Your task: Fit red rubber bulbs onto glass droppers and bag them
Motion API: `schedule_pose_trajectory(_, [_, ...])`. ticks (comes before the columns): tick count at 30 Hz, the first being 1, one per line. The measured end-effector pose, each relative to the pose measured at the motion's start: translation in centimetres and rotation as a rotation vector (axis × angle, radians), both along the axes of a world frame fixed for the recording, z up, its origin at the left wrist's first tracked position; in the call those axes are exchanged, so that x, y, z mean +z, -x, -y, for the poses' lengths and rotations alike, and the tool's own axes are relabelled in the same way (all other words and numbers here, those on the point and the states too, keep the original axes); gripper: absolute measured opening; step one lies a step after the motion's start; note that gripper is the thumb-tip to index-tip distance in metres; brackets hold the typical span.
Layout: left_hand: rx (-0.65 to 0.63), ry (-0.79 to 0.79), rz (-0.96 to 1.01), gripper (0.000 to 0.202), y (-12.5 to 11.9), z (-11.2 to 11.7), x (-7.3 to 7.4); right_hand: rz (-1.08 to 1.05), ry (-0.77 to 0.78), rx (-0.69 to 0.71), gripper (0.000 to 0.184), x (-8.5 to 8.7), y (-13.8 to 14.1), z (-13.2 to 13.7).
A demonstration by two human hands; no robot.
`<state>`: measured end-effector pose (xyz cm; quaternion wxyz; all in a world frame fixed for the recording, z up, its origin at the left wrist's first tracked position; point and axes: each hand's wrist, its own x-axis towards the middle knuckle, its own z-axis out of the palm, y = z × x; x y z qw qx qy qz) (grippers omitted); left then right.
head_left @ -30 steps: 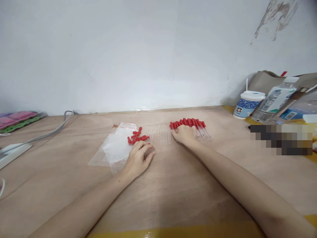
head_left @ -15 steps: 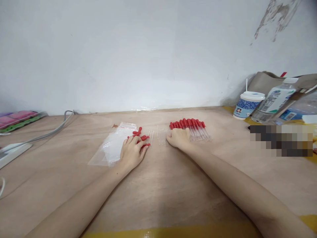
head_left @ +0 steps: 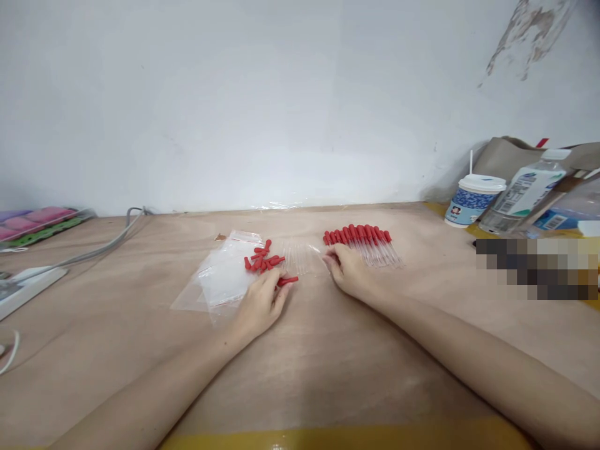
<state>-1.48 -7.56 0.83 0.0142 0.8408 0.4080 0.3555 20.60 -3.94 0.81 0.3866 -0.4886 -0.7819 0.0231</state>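
Note:
Between the thumb and fingers of my left hand [head_left: 266, 299] is a red rubber dropper bulb [head_left: 288, 281], its narrow end pointing right. My right hand [head_left: 345, 267] pinches a thin clear dropper tube [head_left: 317, 250], which slants up to the left. Loose red bulbs [head_left: 257, 261] lie in a small heap just beyond my left hand. Several clear tubes [head_left: 294, 257] lie side by side between my hands. Beyond my right hand is a row of droppers [head_left: 372, 240], red bulbs fitted on clear tubes.
Clear plastic zip bags [head_left: 213, 281] lie under and left of the bulbs. Grey cables [head_left: 110, 240] run to a white power strip [head_left: 32, 290] at left. At right stand a lidded paper cup [head_left: 473, 203] and a plastic bottle [head_left: 525, 190]. A wall [head_left: 281, 112] closes the back.
My left hand has drawn back from the heap with one red bulb. My right hand has lifted a clear tube from the row and tilted it.

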Motion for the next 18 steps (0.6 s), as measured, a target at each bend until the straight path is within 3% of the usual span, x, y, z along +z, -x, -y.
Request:
schedule_pose_trajectory(3, [-0.044,0.209,0.109,0.024,-0.8,0.5,-0.4,-0.001,-0.128,0.198,0.019,-1.1,-0.8,2.1])
schedule_pose_trajectory(6, [-0.069,0.304,0.122,0.025,-1.2,0.5,-0.5,-0.004,-0.147,0.29,0.021,-1.3,-1.1,3.9])
schedule_pose_trajectory(18, [-0.1,0.345,0.17,0.021,-1.0,0.6,-0.4,0.006,-0.077,0.275,0.017,-1.2,-0.7,4.5])
